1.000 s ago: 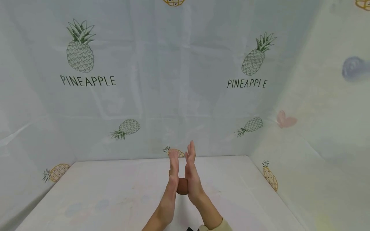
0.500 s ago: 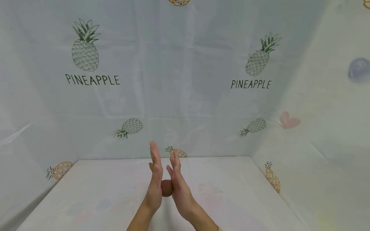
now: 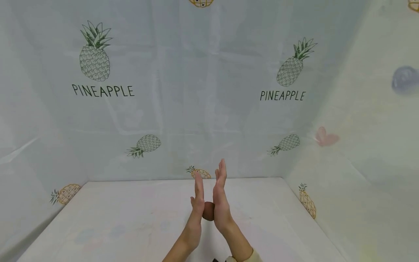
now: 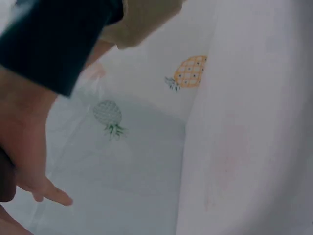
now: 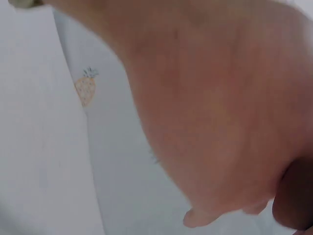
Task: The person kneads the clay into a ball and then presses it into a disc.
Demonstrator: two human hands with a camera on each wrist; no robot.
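Observation:
A small brown ball (image 3: 208,211), which looks like modelling clay, sits between two upright palms in the head view. My left hand (image 3: 196,209) presses it from the left with its fingers straight. From the other side my right hand (image 3: 222,205) presses with straight fingers pointing up and away. Both palms touch the ball, and its sides are hidden against them. Part of the same brown ball (image 4: 6,178) shows at the left edge of the left wrist view. In the right wrist view the ball (image 5: 296,198) is dark and cut off by the lower right edge.
Below the hands lies a white covered table (image 3: 114,214) with faint coloured marks. A pale sheet (image 3: 196,91) printed with pineapples hangs behind it, and similar sheets rise at the left and right sides.
Both hands shift left and then back right with the ball between them. The palms slide against each other: the left hand reaches farther forward half a second ago, the right hand now.

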